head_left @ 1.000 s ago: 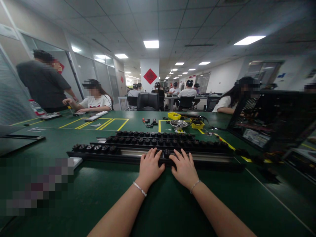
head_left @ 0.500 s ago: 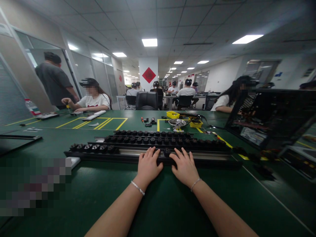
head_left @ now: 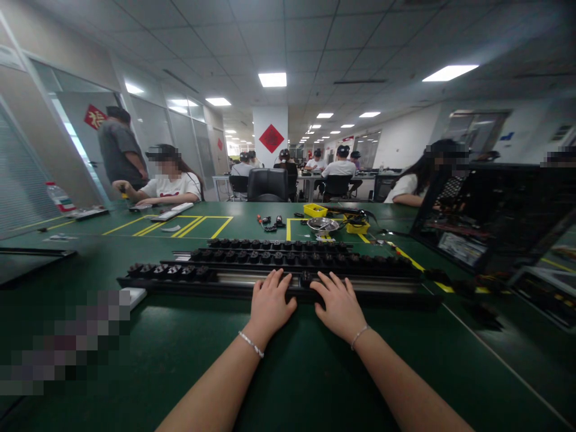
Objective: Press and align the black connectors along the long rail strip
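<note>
Left hand: flat, fingers spread, resting on rail, centre frame.
Right hand: likewise; fingertips possibly touching a black knob.

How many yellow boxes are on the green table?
2. One yellow box sits left of the metal bowl, the other yellow box right of it, under black cables. More could be hidden behind the computer case.
</note>
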Action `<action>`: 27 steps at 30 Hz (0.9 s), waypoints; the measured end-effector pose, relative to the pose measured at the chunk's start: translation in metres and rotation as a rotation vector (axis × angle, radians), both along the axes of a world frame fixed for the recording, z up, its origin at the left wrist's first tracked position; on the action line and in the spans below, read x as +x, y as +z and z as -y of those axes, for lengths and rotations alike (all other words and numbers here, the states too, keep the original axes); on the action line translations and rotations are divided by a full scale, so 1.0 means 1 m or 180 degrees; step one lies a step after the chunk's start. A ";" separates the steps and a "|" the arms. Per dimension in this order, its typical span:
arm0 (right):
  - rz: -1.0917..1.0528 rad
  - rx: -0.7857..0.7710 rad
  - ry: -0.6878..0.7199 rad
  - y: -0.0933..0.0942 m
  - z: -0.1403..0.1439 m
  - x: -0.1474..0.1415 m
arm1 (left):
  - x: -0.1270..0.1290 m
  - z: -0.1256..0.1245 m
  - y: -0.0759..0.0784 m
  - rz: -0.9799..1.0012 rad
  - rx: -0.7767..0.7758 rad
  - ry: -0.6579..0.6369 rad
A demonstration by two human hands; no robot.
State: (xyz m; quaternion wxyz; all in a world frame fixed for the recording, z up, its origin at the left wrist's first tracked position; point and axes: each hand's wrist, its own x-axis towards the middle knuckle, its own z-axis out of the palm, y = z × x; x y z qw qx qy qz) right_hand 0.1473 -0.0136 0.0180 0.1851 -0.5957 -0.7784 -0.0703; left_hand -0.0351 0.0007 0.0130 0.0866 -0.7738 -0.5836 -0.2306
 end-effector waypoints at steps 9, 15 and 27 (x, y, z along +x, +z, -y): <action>0.0055 -0.0024 -0.0122 0.000 -0.001 0.002 | -0.001 0.000 0.000 0.0001 0.0014 -0.0039; 0.0078 -0.0096 -0.0115 0.000 -0.001 0.005 | -0.001 0.002 0.003 0.0001 -0.0042 -0.0022; 0.0107 -0.0218 0.0002 0.006 0.000 0.014 | -0.002 0.001 0.001 0.0034 0.0015 -0.0071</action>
